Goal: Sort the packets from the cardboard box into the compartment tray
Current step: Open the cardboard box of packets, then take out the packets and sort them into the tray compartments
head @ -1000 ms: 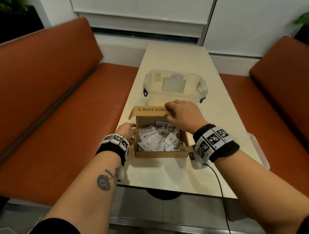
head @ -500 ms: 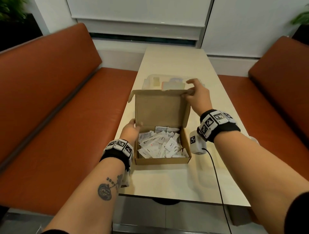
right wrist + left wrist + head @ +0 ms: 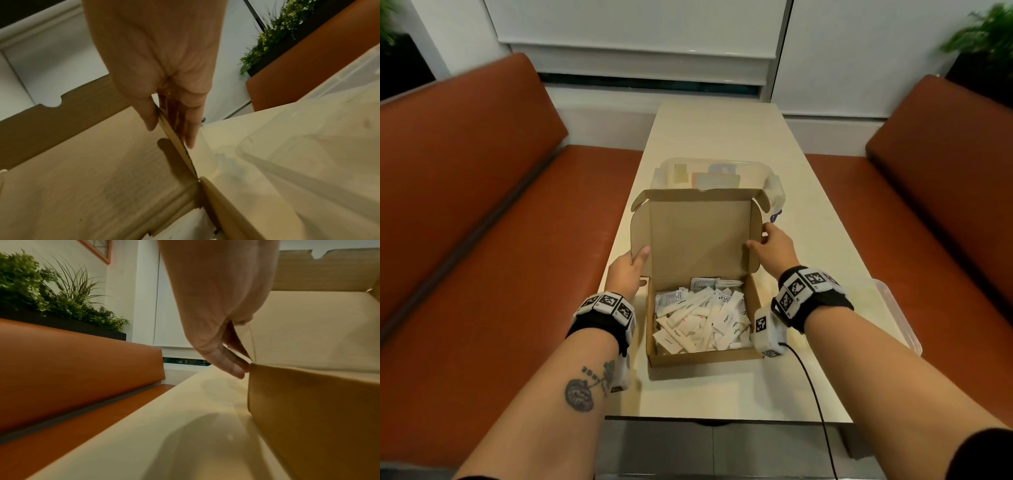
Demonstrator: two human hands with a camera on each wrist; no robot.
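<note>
Both grips pinch the lid's side flaps: left hand [image 3: 626, 274], right hand [image 3: 774, 247]. Cardboard box [image 3: 702, 353] stands open; next I reach for packets [image 3: 700, 318].

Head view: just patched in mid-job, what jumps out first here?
The open cardboard box at the table's near end, its lid standing upright and its base heaped with white packets. The left hand pinches the lid's left edge and the right hand pinches its right edge, thumbs inside. Behind the lid sits a clear plastic container, mostly hidden, and orange benches flank the table.
</note>
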